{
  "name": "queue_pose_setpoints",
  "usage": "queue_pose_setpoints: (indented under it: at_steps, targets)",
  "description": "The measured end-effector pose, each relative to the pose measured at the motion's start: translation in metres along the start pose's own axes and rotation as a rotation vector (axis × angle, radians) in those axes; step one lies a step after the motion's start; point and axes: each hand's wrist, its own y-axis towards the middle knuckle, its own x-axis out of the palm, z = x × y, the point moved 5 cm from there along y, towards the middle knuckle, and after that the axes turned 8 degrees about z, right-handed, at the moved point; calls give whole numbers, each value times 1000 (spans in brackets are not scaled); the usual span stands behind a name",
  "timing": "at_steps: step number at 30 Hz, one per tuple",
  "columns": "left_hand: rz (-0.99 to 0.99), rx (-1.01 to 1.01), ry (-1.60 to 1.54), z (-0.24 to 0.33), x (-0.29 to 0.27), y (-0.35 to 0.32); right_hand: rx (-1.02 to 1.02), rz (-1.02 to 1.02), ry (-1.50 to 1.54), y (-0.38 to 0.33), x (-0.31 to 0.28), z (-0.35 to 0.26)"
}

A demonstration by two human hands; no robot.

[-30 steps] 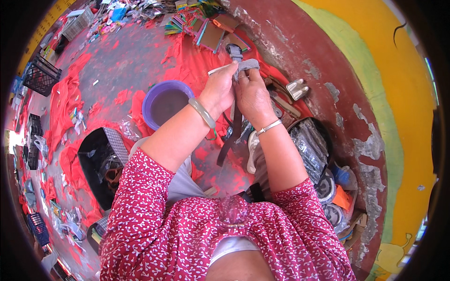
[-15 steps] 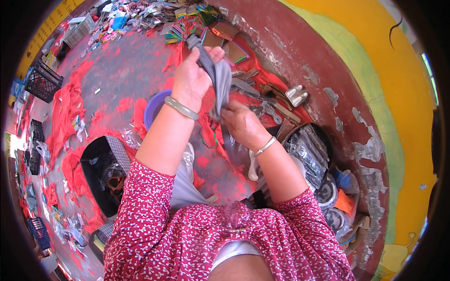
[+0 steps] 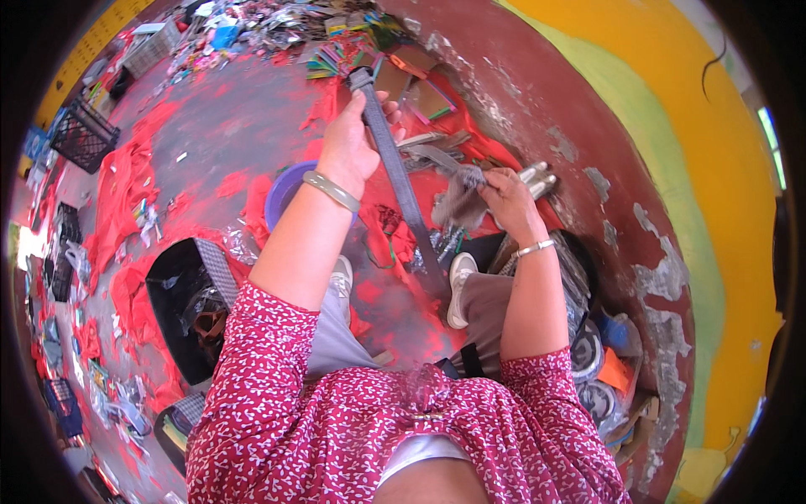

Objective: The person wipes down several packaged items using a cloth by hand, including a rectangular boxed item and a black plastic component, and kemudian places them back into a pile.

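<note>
My left hand (image 3: 351,144) is raised and grips a long grey strap (image 3: 401,185) near its upper end; the strap runs down toward my shoes. A metal bangle sits on that wrist. Lower and to the right, my right hand (image 3: 506,195) clutches a bunched grey piece of material (image 3: 461,198) joined to another grey strip. A thin bracelet circles the right wrist. Both hands hang above a floor littered with red scraps.
A purple bowl (image 3: 282,191) lies behind my left arm. A black crate (image 3: 186,304) with a mesh lid stands at my left. Bundles and rolls (image 3: 598,370) pile against the red wall on the right. Colourful scraps and another black crate (image 3: 77,134) lie farther off.
My left hand has lifted and pulled the grey strap out straight and upward. My right hand has moved apart to the right, keeping the bunched grey piece.
</note>
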Motion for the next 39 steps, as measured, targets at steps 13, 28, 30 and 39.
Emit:
queue_pose_setpoints:
  at_steps: [13, 28, 30, 39]
  targets:
    - [-187, -99, 143, -29, 13, -3, 635, -108, 508, -44, -65, 94]
    - [-306, -90, 273, -43, 23, -18, 877, -30, -424, -254, 2, 243]
    - [-347, -84, 243, -44, 24, -14, 1060, 59, -310, -280, -7, 227]
    - [-401, -83, 157, -35, 36, -26, 891, 289, -105, -318, -8, 217]
